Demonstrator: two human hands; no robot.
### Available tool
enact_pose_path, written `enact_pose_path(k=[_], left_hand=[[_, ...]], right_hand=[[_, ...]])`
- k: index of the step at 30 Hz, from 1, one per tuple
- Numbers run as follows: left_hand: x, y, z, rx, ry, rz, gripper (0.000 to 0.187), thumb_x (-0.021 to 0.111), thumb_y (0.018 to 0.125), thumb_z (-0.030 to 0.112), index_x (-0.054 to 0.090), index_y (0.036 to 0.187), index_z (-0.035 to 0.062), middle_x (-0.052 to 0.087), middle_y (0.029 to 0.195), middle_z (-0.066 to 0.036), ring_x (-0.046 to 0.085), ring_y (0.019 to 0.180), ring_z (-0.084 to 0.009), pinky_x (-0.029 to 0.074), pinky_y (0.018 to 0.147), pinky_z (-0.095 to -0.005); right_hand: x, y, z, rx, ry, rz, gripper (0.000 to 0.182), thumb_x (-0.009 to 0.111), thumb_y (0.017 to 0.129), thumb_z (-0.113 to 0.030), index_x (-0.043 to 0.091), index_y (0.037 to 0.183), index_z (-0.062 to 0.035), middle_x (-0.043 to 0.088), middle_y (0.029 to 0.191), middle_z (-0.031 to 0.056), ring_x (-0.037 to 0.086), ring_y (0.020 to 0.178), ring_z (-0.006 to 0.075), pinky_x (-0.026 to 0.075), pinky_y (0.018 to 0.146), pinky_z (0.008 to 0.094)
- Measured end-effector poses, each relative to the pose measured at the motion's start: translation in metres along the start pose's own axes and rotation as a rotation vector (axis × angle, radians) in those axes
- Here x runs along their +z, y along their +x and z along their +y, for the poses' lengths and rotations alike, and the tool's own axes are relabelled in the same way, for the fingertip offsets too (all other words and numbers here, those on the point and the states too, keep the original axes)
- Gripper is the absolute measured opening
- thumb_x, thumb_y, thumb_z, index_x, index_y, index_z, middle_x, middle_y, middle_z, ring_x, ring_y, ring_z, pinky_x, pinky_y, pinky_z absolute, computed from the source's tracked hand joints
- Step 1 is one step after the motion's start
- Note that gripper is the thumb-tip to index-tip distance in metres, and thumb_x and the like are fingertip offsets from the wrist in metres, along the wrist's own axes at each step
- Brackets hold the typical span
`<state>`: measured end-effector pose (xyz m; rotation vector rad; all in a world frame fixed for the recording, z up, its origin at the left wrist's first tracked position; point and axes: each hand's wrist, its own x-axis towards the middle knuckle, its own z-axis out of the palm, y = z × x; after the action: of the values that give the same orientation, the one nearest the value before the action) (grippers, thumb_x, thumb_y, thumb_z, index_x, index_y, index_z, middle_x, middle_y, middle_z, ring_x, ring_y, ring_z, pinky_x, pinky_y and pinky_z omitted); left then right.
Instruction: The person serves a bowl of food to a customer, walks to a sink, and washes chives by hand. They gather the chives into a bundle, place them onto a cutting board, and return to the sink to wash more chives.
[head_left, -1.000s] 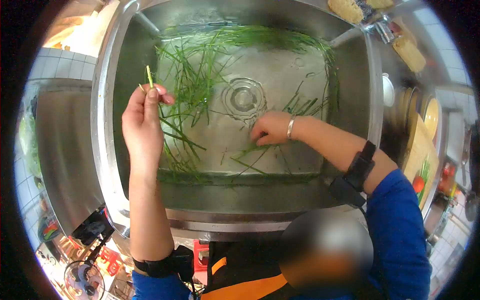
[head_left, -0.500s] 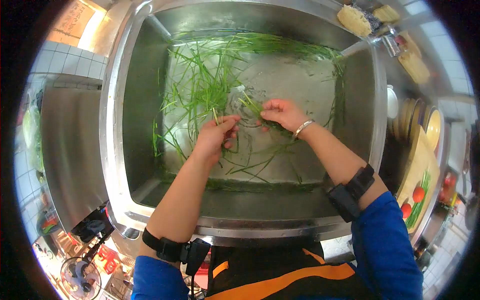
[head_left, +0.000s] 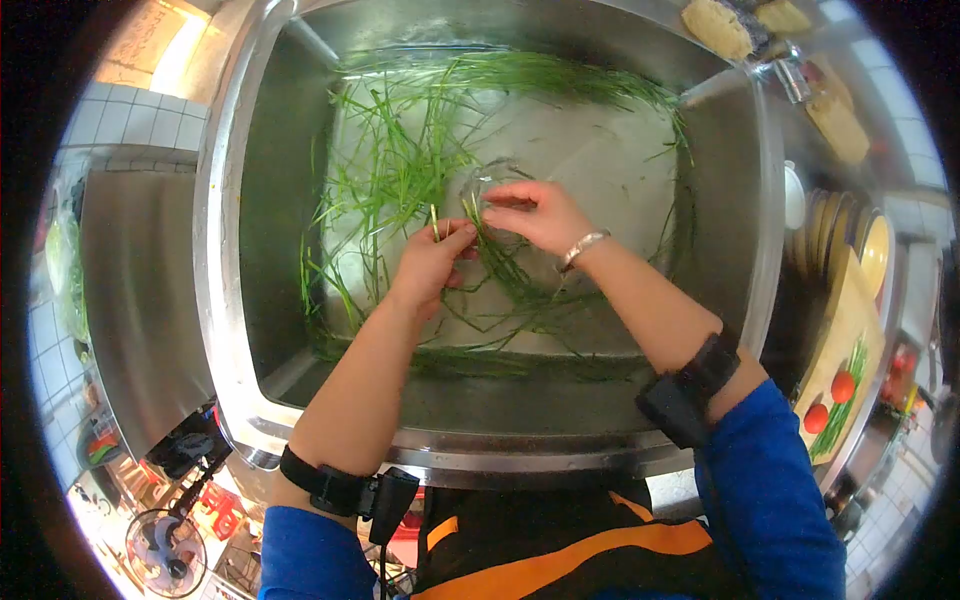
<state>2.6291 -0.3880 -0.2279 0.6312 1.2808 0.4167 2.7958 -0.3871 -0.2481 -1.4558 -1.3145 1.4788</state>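
While pinching thin green grass-like stalks (head_left: pixel 437 222) in the left hand (head_left: pixel 428 268) and the right hand (head_left: pixel 540 215) above the steel sink (head_left: pixel 225 250) full of floating blades, keep both grips closed, draw strands together gently, avoid snapping stems.

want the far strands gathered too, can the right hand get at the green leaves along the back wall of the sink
Probably yes. The right hand is mid-sink over the water, and nothing stands between it and the green leaves by the back wall of the sink.
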Motion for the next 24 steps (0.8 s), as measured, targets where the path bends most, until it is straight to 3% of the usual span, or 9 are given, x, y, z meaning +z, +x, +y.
enact_pose_path(k=[4,6,9,12,16,19,21,22,24], left_hand=[[0.001,0.001,-0.002,-0.016,0.101,-0.035,0.016,0.055,0.074,0.022,0.055,0.086,0.0105,0.052,0.075,0.004,0.045,0.063,-0.0056,0.029,0.046,-0.0194],[-0.002,0.001,0.000,-0.049,0.046,-0.035,0.018,0.056,0.073,0.023,0.055,0.085,0.0107,0.052,0.074,0.005,0.044,0.063,-0.0052,0.028,0.047,-0.0196],[0.001,-0.003,0.004,-0.053,0.082,-0.004,0.021,0.060,0.070,0.024,0.056,0.084,0.0104,0.051,0.072,0.005,0.041,0.060,-0.0049,0.027,0.046,-0.0199],[-0.001,-0.001,0.000,-0.036,0.195,0.029,0.021,0.064,0.067,0.022,0.057,0.082,0.0093,0.051,0.068,0.004,0.039,0.055,-0.0052,0.027,0.044,-0.0201],[-0.003,0.003,-0.003,-0.028,0.219,0.037,0.018,0.066,0.065,0.017,0.058,0.077,0.0071,0.050,0.062,0.003,0.036,0.049,-0.0054,0.026,0.041,-0.0205],[-0.003,0.004,0.001,-0.068,0.192,0.039,0.016,0.066,0.065,0.016,0.058,0.075,0.0063,0.050,0.061,0.003,0.036,0.049,-0.0052,0.025,0.040,-0.0205],[-0.003,0.005,-0.002,-0.071,0.231,0.043,0.015,0.066,0.066,0.016,0.058,0.075,0.0066,0.050,0.061,0.003,0.036,0.049,-0.0051,0.025,0.040,-0.0205],[-0.004,0.005,-0.003,-0.073,0.268,0.049,0.015,0.066,0.066,0.016,0.058,0.074,0.0070,0.049,0.061,0.003,0.036,0.049,-0.0050,0.024,0.039,-0.0204],[-0.007,0.004,-0.003,-0.079,0.241,0.058,0.016,0.065,0.067,0.016,0.057,0.078,0.0079,0.051,0.065,0.003,0.037,0.050,-0.0047,0.024,0.039,-0.0195]], right_hand=[[0.000,0.011,-0.011,0.083,-0.106,-0.081,0.023,0.062,0.070,-0.020,0.059,0.083,-0.0015,0.060,0.076,0.0043,0.055,0.069,0.0105,0.044,0.063,0.0234],[0.002,0.013,-0.016,0.334,0.053,-0.051,0.018,0.062,0.069,-0.018,0.060,0.079,-0.0033,0.059,0.071,0.0024,0.055,0.064,0.0091,0.044,0.054,0.0219],[0.002,0.011,-0.012,0.429,0.162,-0.010,0.014,0.063,0.067,-0.017,0.060,0.075,-0.0055,0.058,0.068,0.0012,0.055,0.060,0.0080,0.041,0.048,0.0205],[-0.003,0.012,-0.004,0.398,0.175,-0.151,0.014,0.064,0.066,-0.015,0.058,0.074,-0.0053,0.058,0.068,0.0016,0.055,0.059,0.0093,0.040,0.047,0.0207],[-0.002,0.013,0.003,0.358,0.216,-0.153,0.017,0.065,0.064,-0.012,0.055,0.076,-0.0052,0.056,0.064,0.0015,0.053,0.055,0.0100,0.039,0.046,0.0210],[0.003,0.015,0.007,0.413,0.305,-0.026,0.019,0.064,0.063,-0.008,0.053,0.078,-0.0051,0.053,0.062,0.0017,0.050,0.053,0.0105,0.038,0.046,0.0214],[0.004,0.019,0.011,0.455,0.626,0.189,0.021,0.063,0.063,-0.006,0.053,0.082,-0.0046,0.053,0.064,0.0015,0.049,0.054,0.0102,0.038,0.047,0.0214],[-0.001,0.023,0.015,0.455,0.626,0.188,0.021,0.063,0.063,-0.006,0.053,0.082,-0.0046,0.053,0.064,0.0015,0.049,0.054,0.0102,0.038,0.047,0.0214],[-0.018,0.028,0.017,0.281,0.650,0.410,0.014,0.061,0.062,-0.002,0.054,0.074,-0.0040,0.051,0.060,0.0030,0.046,0.049,0.0101,0.036,0.043,0.0230]])
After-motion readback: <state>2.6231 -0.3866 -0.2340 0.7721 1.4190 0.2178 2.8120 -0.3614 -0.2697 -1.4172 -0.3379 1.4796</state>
